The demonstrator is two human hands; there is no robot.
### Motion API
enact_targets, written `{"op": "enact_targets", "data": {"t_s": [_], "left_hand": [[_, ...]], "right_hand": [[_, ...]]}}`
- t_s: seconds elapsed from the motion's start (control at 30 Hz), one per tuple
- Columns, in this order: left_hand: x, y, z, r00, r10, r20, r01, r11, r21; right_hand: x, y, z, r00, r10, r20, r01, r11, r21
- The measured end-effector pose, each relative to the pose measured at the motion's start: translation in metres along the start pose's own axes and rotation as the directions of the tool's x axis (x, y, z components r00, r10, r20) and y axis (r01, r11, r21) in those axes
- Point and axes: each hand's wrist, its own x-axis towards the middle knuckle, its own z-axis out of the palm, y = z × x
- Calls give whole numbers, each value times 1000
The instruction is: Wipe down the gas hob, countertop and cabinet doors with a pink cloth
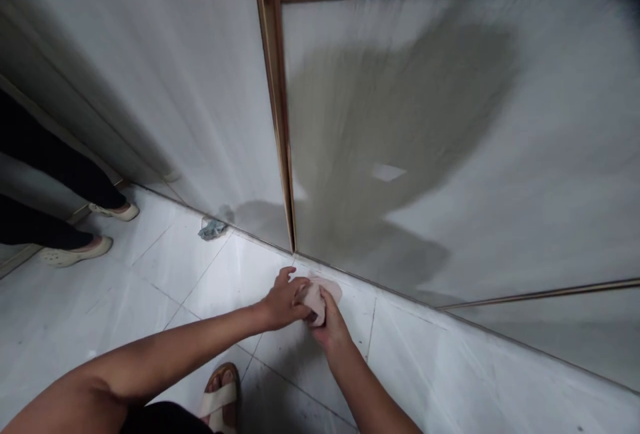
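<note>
A crumpled pale pink cloth (315,302) is bunched between my two hands, low over the floor tiles and in front of the wall's foot. My left hand (284,299) comes in from the left and pinches the cloth's near side, one finger sticking out away from it. On the other side, my right hand (331,325) grips the cloth with the thumb on top. A loose part of the cloth spreads out beyond the fingers. Some of the fingertips are hidden in its folds.
White floor tiles (165,274) meet grey wall panels (500,207), split by a copper-coloured strip (280,87). A crumpled bluish scrap (212,229) lies at the wall's foot. Another person's dark-trousered legs (55,161) stand at left. My sandalled foot (222,399) is below.
</note>
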Motion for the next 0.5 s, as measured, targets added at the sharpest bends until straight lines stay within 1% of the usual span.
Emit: {"op": "enact_targets", "data": {"t_s": [0.03,0.1,0.17,0.23,0.33,0.4,0.47,0.5], "left_hand": [[-4,-1,-8,1000,4,-6,-4,1000,8],[-13,-1,-26,999,-27,-20,27,1000,-14],[-23,3,-43,995,-95,-43,92,992,-83],[-32,8,-55,987,-149,-61,140,980,-139],[-42,15,-64,975,-215,-62,202,965,-168],[-46,17,-65,967,-251,-45,238,953,-188],[-48,17,-63,962,-272,-32,259,940,-222],[-47,17,-62,960,-279,-27,265,934,-239]], "right_hand": [[7,-2,-2,1000,-21,-22,21,1000,20],[25,-7,0,998,-57,-39,59,997,53],[47,-8,9,998,-66,-15,67,995,68],[70,-3,25,998,-53,16,52,996,71],[102,12,51,998,-53,29,50,996,71],[119,20,63,996,-81,21,80,994,70],[130,20,63,992,-128,-3,128,989,67],[132,18,59,987,-159,-22,160,985,63]]}}
